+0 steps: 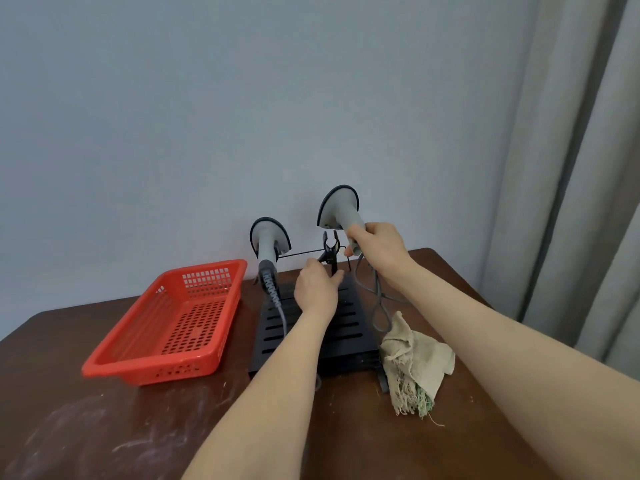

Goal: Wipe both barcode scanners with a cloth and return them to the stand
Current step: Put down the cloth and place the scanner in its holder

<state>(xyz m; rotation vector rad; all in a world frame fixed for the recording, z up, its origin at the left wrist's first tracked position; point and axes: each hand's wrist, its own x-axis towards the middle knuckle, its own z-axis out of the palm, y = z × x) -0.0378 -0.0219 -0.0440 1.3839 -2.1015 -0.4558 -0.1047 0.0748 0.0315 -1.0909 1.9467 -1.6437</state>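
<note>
I note my right hand clamped round the handle of the grey plastic barcode scanner, raised above the black slotted stand. My left hand pinches the stand's black clip. The second grey scanner sits docked at left.

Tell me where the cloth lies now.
In the head view, the beige cloth lies on the table, right of the black stand, at its near corner.

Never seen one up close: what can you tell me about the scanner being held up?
The raised scanner is light grey plastic with a flared, dark-rimmed head, tilted up toward the wall. The right hand grips its handle, holding it beside the black clip of the stand, not seated. Its grey cable loops down to the table near the cloth.
</note>
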